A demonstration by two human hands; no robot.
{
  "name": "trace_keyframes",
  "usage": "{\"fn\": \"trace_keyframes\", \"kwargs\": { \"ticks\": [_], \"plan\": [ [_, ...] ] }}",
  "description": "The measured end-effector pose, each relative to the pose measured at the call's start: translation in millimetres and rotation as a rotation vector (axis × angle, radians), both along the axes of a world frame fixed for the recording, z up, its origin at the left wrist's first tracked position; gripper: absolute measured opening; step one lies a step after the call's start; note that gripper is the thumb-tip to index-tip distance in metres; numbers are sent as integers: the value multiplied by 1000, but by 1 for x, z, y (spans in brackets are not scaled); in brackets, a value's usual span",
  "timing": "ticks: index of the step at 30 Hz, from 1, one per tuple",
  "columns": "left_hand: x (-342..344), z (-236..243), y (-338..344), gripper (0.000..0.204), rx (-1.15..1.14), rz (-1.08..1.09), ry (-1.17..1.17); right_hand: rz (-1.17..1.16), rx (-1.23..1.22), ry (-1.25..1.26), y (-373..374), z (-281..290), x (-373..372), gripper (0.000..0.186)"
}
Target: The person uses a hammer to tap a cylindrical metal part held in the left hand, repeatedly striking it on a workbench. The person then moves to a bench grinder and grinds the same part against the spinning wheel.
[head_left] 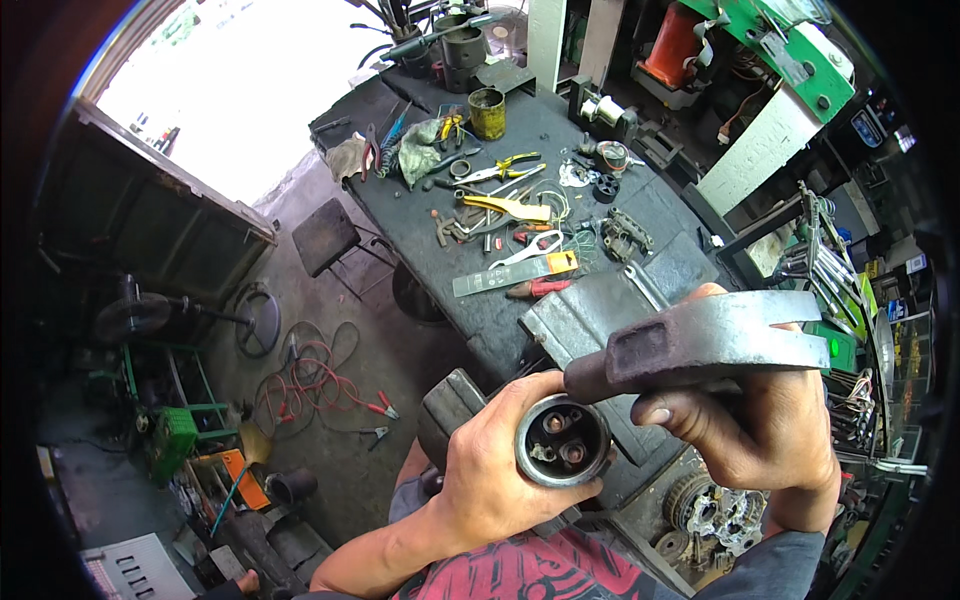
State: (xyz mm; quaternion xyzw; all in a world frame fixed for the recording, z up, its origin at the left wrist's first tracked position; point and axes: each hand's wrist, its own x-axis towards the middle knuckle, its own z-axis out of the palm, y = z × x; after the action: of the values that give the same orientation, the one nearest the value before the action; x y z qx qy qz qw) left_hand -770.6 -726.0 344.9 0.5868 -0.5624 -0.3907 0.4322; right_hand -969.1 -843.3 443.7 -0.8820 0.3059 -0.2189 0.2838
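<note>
My left hand (487,447) is wrapped round a round metal cylinder (527,463), its open end facing up. Two coppery round pieces (572,454) show inside, with light crumbs beside them. In my right hand (765,430) is a heavy grey forked metal part (690,342), gripped between thumb and fingers. Its narrow end sits at the far rim of the cylinder; whether they touch I cannot tell. Both hands are above a bench vise (590,315), whose near jaw (450,405) shows left of my left hand.
Pliers (500,170), a hacksaw blade pack (515,273), rags (420,150) and a yellow can (487,113) lie about the dark workbench (400,225). A stool (328,237) and red cables (315,375) are on the floor at left. Greasy machine parts (715,510) rest low at right.
</note>
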Motion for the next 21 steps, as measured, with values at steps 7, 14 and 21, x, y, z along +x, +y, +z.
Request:
{"fn": "trace_keyframes", "kwargs": {
  "ticks": [7,14,21],
  "plan": [
    [-1,-3,-1,80,-53,29,35,118,-38,-6,-3,2,6,33],
    [-5,-3,-3,72,-120,53,-70,-311,-16,-332,8,23,17,39],
    [-2,-5,-1,77,-71,34,-42,139,-44,93,-9,17,7,32]
  ]
}}
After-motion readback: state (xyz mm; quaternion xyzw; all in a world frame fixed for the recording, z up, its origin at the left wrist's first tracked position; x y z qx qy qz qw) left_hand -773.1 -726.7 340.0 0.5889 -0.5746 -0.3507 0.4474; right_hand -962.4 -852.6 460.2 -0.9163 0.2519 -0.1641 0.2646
